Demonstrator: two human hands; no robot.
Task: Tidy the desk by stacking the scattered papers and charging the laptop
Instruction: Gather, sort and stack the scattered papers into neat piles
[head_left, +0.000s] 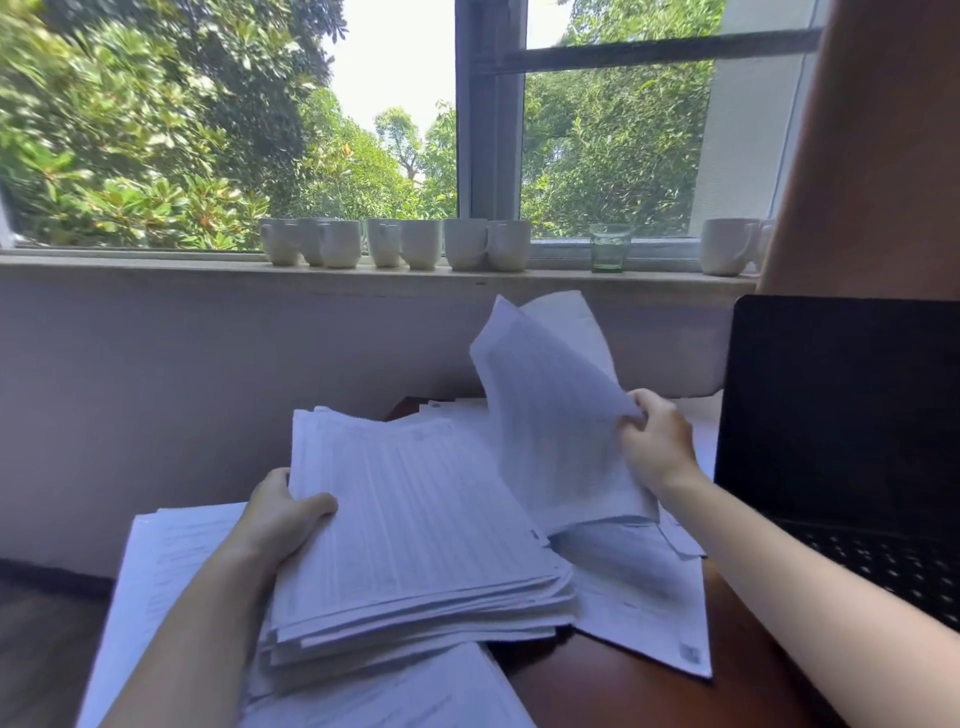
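White paper is most of the job, and a good share of it is gathered. A thick stack (415, 530) lies in front of you, and your left grip (283, 512) holds it by its left edge with the thumb on top and the other fingers hidden beneath. Your right grip (657, 441) pinches the lifted sheets (550, 405) by their right edge. They stand nearly upright just beside the stack, with their lower edge down among the papers below. I would put the stacking at somewhere past halfway. Loose sheets (649, 597) lie between the stack and the laptop (841, 415), one of them skewed toward the near edge of the brown worktop (597, 691). More pages (166, 561) spread out to the left of your wrist, and the stack's own edges are ragged and want squaring. The laptop stands open at your right with a dark screen. The charging half looks not yet begun, since no cable, charger or socket shows anywhere. The laptop's right side runs off the frame, so you cannot see its ports. The stack covers whatever lies under it, so you cannot tell how many pages are there or whether its near corner rests on them or hangs free. The lifted sheets screen the far papers behind them. The print is too blurred to read, and a brown shape above the laptop is too close and soft to identify. White mugs (395, 244) and a green glass (609, 248) line the windowsill, well apart from your work.
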